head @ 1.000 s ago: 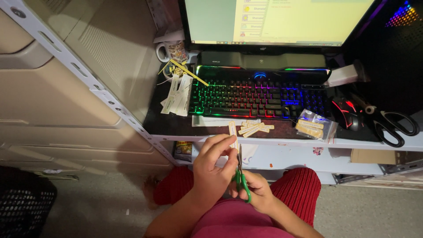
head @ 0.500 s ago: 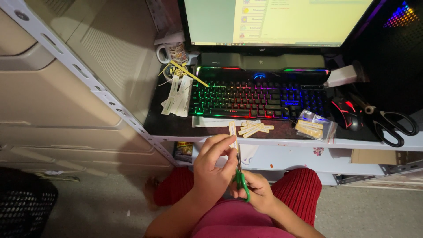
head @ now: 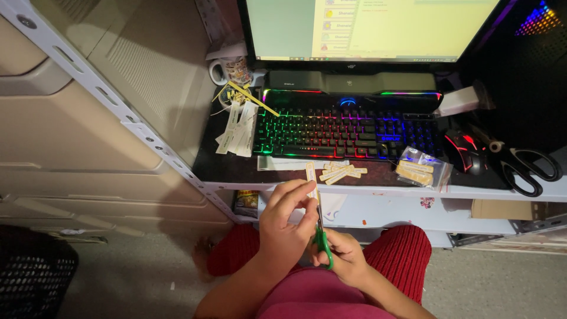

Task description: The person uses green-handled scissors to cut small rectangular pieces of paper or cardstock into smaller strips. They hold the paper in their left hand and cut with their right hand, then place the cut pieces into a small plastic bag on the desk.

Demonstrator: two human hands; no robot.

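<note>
My left hand (head: 286,227) pinches a narrow pale paper strip (head: 311,177) that stands upright in front of the desk edge. My right hand (head: 342,255) grips small green-handled scissors (head: 322,236), whose blades point up along the strip. Both hands are held over my lap, above red trousers. Several cut strips (head: 339,172) lie on the desk edge just beyond the hands.
A backlit rainbow keyboard (head: 348,127) sits under a lit monitor (head: 366,29). Long paper strips (head: 236,127) and a mug (head: 230,70) lie at its left. At the right are a clear bag of strips (head: 420,168), a mouse (head: 466,150) and large black scissors (head: 528,168). A perforated metal rail (head: 118,112) runs diagonally at left.
</note>
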